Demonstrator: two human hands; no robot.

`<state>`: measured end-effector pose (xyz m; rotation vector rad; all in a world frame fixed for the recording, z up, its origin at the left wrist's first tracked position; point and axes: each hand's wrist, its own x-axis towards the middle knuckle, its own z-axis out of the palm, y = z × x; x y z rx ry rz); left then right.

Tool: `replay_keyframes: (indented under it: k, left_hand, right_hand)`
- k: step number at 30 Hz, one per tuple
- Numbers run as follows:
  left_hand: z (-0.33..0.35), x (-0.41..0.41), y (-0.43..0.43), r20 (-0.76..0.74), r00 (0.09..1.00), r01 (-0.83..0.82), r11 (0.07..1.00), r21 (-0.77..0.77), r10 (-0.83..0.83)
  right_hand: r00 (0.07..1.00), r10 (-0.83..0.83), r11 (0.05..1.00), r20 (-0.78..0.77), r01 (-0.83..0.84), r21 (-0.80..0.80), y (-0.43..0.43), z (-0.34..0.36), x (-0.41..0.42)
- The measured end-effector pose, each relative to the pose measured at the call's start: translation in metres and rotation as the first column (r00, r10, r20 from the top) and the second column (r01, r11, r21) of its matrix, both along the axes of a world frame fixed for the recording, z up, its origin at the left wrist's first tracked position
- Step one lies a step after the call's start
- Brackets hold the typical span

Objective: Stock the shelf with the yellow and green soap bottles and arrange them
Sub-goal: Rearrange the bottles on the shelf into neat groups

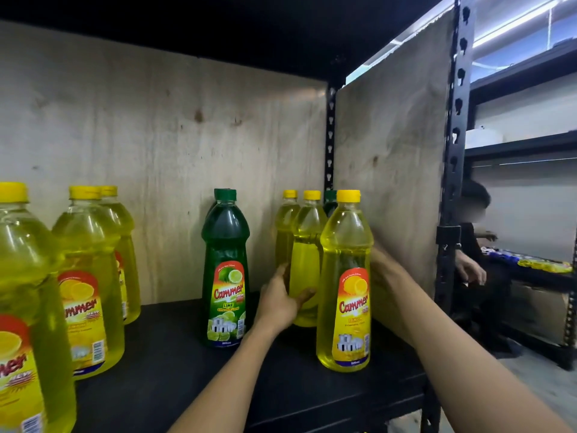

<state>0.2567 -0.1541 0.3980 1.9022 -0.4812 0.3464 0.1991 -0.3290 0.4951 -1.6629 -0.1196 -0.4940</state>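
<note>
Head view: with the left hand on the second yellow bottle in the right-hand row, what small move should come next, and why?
Probably turn that label-less-looking yellow bottle in the left hand until its label faces forward. The front yellow bottle and the green bottle both show their labels, while this one shows only clear liquid. The right hand rests against the front bottle's side.

plywood back panel (162,145), black steel upright (454,151), ceiling strip light (512,23)

I have one view only, from the head camera: wide-angle, facing forward and slightly down into a shelf bay (187,354) at arm's reach. The plywood back panel (162,157) fills most of the frame; the black upright post (454,157) bounds it on the right.
</note>
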Motion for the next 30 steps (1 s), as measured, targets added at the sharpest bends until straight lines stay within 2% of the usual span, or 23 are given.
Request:
replay_keyframes:
  k: [3, 7, 9, 12, 15, 17, 20, 23, 25, 30]
  left_hand:
    - [-0.001, 0.0, -0.001, 0.011, 0.999, -0.03, 0.999, 0.018, 0.03]
    - [-0.002, 0.002, -0.001, 0.037, 0.998, -0.049, 0.999, 0.02, 0.048]
    - [-0.003, 0.001, -0.002, 0.046, 0.997, -0.056, 0.998, 0.014, 0.056]
    - [-0.004, 0.001, -0.002, 0.065, 0.996, -0.058, 0.998, 0.009, 0.058]
    - [-0.005, 0.0, -0.002, 0.072, 0.996, -0.05, 0.999, 0.014, 0.049]
    - [-0.006, 0.0, -0.002, 0.08, 0.996, -0.05, 0.999, 0.009, 0.049]
    - [-0.007, 0.001, -0.002, 0.092, 0.995, -0.05, 0.999, 0.01, 0.049]
    - [-0.008, 0.001, -0.001, 0.118, 0.992, -0.054, 0.999, 0.005, 0.053]
    - [-0.008, 0.001, -0.001, 0.129, 0.99, -0.058, 0.998, -0.005, 0.058]
    - [-0.01, -0.001, -0.003, 0.14, 0.984, -0.104, 0.993, -0.056, 0.111]
  right_hand:
    - [0.998, 0.055, 0.998, -0.031, -0.056, -0.01, -0.001, -0.009, 0.0]
    - [0.986, 0.144, 0.964, -0.085, -0.12, 0.235, -0.008, 0.006, -0.001]
    - [0.983, 0.147, 0.966, -0.107, -0.119, 0.228, -0.011, 0.026, -0.003]
    - [0.995, 0.09, 0.995, -0.051, -0.087, 0.055, -0.009, 0.07, -0.007]
    - [0.999, -0.043, 0.962, 0.03, 0.05, -0.27, 0.004, 0.117, -0.018]
    - [0.99, -0.141, 0.822, -0.011, 0.111, -0.558, 0.016, 0.141, -0.016]
    - [0.945, -0.256, 0.563, -0.204, -0.026, -0.826, 0.042, 0.161, -0.001]
    - [0.883, -0.378, 0.381, -0.279, -0.127, -0.916, 0.061, 0.162, 0.014]
    - [0.863, -0.418, 0.313, -0.284, -0.157, -0.937, 0.064, 0.158, 0.021]
    - [0.877, -0.362, 0.335, -0.316, -0.193, -0.922, 0.062, 0.15, 0.028]
